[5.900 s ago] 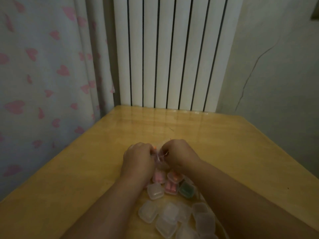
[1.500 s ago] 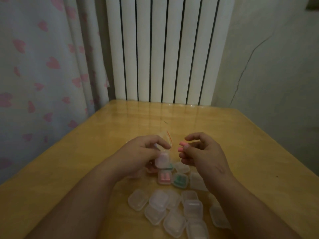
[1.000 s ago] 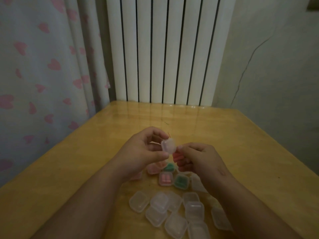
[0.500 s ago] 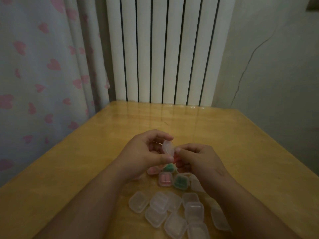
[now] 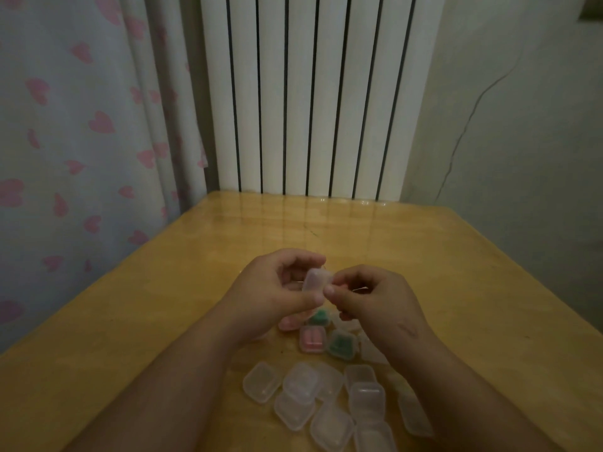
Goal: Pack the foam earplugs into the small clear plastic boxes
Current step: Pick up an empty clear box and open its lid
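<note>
Dim room, white ribbed radiator (image 5: 313, 93) against the far wall, curtain (image 5: 81, 125) with pink hearts at the left, cracked grey wall (image 5: 505, 125) at the right. Yellow wooden tabletop (image 5: 456, 288) running from the radiator toward the camera, glossy near its far edge. From the head view: two bare forearms reaching in from below, hands meeting above the middle of the tabletop. Left hand (image 5: 270, 295) curled, thumb and fingers pinched on a small clear plastic box (image 5: 316, 280) held up off the surface, tilted on edge. Right hand (image 5: 375, 298) closed in against the same box from the right, thumb tip touching its lower corner, fingers folded; possibly something small pinched there, too blurred to tell. Just below the hands, lying on the tabletop: a box with pink earplugs (image 5: 312, 341), beside it a box with green earplugs (image 5: 341, 345), another green-filled box (image 5: 319, 316) partly hidden under the hands, and a pinkish one (image 5: 288, 322) at the left wrist. Nearer the camera, a loose cluster of empty clear boxes (image 5: 326, 399), some touching or overlapping, lids shut as far as visible.
</note>
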A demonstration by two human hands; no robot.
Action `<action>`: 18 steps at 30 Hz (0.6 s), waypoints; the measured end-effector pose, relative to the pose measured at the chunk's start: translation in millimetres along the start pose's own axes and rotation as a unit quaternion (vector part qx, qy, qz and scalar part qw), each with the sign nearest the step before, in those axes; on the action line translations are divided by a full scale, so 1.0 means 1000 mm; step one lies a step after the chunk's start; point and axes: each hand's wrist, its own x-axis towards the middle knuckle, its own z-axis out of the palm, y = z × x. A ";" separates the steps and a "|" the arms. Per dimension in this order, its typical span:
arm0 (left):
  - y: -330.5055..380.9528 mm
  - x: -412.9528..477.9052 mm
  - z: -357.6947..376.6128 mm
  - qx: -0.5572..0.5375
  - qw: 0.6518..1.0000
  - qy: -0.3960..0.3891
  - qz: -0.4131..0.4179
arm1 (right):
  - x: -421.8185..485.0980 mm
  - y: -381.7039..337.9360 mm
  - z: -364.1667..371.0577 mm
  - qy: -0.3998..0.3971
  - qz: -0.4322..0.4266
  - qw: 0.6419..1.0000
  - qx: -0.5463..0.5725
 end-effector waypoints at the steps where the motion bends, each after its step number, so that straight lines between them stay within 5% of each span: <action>1: 0.000 0.000 0.000 -0.008 1.000 0.006 0.003 | 0.000 0.000 0.000 0.009 -0.006 1.000 0.000; 11: -0.001 0.004 0.005 -0.006 0.998 0.048 0.050 | 0.003 -0.003 0.001 -0.046 0.105 0.982 0.148; 18: 0.001 0.001 0.005 0.024 0.998 0.043 0.045 | 0.000 0.000 0.004 -0.047 0.079 0.986 0.137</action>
